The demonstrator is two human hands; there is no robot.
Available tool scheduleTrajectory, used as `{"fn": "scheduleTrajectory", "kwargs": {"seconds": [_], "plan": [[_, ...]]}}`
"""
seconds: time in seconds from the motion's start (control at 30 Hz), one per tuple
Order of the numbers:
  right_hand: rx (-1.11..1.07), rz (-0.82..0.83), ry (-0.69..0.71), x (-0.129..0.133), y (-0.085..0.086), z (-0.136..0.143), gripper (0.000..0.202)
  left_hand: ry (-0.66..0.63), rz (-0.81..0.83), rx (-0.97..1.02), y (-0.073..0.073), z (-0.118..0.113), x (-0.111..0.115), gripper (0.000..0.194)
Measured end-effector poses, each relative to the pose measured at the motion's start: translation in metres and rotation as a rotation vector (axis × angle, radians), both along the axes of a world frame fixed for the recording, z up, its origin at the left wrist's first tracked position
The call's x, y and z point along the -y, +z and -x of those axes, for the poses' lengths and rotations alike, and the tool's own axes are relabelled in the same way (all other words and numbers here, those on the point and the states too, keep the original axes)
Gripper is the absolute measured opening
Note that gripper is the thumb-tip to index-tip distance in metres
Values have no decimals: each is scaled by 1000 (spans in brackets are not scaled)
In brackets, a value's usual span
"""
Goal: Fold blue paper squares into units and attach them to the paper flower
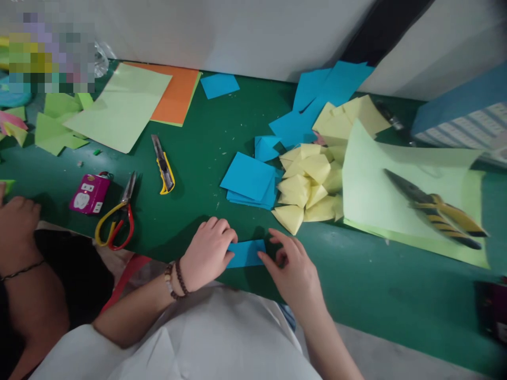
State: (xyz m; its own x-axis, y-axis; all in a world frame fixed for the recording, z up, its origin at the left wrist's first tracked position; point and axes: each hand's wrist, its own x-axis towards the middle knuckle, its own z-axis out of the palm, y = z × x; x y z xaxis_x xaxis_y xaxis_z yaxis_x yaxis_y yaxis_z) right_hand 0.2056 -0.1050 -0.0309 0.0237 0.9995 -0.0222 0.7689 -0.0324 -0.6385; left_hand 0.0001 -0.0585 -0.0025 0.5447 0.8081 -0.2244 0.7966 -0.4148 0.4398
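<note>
A folded strip of blue paper [246,254] lies on the green table near its front edge. My left hand [209,250], with beads at the wrist, is closed over the strip's left end, thumb and fingertips pressing it. At the other end, my right hand [295,266] touches the paper's edge with its thumb; the index finger is raised apart from it and the other fingers curl loosely. Just beyond the strip sits a stack of blue square sheets [249,179]. Folded pale yellow paper pieces [309,182] are heaped beside that stack.
Scissors [119,216], a yellow cutter knife [163,169] and a magenta box [90,194] lie left. Pliers [435,208] rest on light green sheets [372,184] at right. Larger sheets [122,105] lie at the back. Another person's hand [18,221] is at far left.
</note>
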Motion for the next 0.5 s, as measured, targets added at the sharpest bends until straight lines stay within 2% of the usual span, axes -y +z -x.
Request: {"fn": "scheduleTrajectory", "kwargs": {"seconds": [0.2,0.33,0.43,0.5], "plan": [[11,33,75,-7,5,-2,30,10,100,126,4,2,4,18],[-171,135,92,-11,16,-1,26,144,247,288,12,6,6,21],[-303,237,58,-13,25,-1,28,205,342,425,18,10,3,30],[-365,292,23,-13,29,-1,29,219,373,481,20,12,0,23]]}}
